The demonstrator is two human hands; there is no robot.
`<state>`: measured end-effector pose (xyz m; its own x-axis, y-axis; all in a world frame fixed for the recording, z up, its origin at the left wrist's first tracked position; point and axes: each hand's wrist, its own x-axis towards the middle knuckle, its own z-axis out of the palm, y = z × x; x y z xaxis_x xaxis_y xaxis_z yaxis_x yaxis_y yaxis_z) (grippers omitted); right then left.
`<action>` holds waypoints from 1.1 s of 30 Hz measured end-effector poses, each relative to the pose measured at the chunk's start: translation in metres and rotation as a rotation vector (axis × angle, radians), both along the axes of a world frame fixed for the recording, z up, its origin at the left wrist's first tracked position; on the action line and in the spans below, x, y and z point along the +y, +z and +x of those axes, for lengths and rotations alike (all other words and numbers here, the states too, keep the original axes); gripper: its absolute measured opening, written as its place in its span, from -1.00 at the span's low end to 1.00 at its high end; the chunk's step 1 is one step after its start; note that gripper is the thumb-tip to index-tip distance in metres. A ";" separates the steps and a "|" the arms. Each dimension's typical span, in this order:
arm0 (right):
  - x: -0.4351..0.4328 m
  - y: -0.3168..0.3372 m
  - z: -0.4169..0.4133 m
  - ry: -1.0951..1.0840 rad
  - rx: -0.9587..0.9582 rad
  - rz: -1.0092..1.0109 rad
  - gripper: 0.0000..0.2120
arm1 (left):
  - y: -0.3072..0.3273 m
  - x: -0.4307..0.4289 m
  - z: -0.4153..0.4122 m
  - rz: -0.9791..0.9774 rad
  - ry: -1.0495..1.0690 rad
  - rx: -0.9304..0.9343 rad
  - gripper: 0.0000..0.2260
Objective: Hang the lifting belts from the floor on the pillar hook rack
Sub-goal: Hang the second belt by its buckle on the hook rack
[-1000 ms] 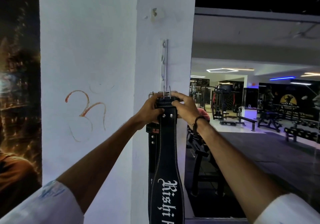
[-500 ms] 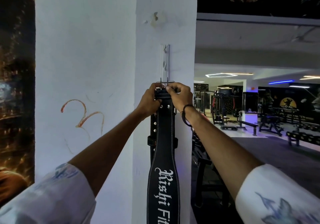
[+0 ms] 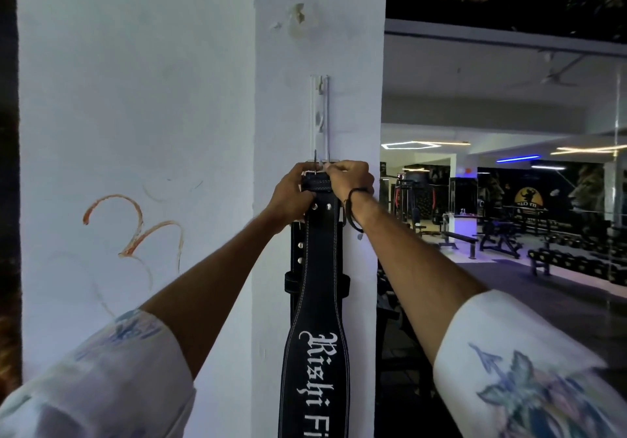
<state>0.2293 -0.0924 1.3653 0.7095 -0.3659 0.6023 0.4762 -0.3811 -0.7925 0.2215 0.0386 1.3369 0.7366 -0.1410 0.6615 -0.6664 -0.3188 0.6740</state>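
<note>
A black lifting belt (image 3: pixel 317 319) with white stitching and white lettering hangs down the front of the white pillar (image 3: pixel 319 47). Its buckle end is held up at the bottom of a narrow vertical hook rack (image 3: pixel 319 115) fixed to the pillar. My left hand (image 3: pixel 291 193) grips the belt's top from the left, and my right hand (image 3: pixel 349 179) grips it from the right, fingers at the buckle prongs. Behind this belt another black belt (image 3: pixel 297 251) with metal studs hangs from the same rack, mostly hidden. The hooks under my hands are hidden.
The pillar's left face (image 3: pixel 135 132) carries an orange drawn symbol (image 3: pixel 135 227). A dark poster (image 3: pixel 8 200) borders the far left. To the right the gym floor opens, with benches (image 3: pixel 458 237), weight machines (image 3: pixel 414 200) and dumbbell racks (image 3: pixel 576 261).
Both hands have lifted the belt's buckle end higher along the pillar, up to the lower end of the hook rack. The grip of both hands stays on the belt.
</note>
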 end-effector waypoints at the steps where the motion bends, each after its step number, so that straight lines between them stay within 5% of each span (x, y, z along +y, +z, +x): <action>1: -0.001 0.001 0.001 -0.001 0.014 -0.007 -0.81 | -0.001 -0.002 -0.001 -0.022 0.005 -0.008 -0.52; 5: -0.002 0.004 0.004 -0.030 0.083 -0.058 -0.84 | -0.005 -0.010 -0.001 -0.125 0.079 -0.024 -0.69; 11: 0.002 0.002 0.010 -0.088 0.119 -0.116 -0.71 | 0.000 -0.027 0.012 -0.267 0.375 -0.002 -0.60; 18: -0.002 -0.001 0.013 -0.100 0.081 -0.136 -0.76 | 0.009 -0.034 0.007 -0.191 0.553 -0.075 -0.62; 22: -0.004 0.008 0.010 -0.093 0.152 -0.135 -0.66 | 0.013 -0.028 0.004 -0.055 0.578 -0.066 -0.61; 28: -0.010 0.006 -0.006 -0.105 0.194 -0.294 -0.79 | 0.016 -0.016 -0.020 0.214 0.670 -0.122 -0.79; 33: -0.024 -0.005 -0.069 -0.224 0.131 -0.642 -0.74 | 0.006 -0.014 -0.066 0.507 0.747 -0.142 -0.67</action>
<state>0.1607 -0.1161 1.3600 0.7402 -0.1118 0.6631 0.2472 -0.8718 -0.4229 0.1556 0.0245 1.3428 0.6693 0.0410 0.7418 -0.2341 -0.9360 0.2629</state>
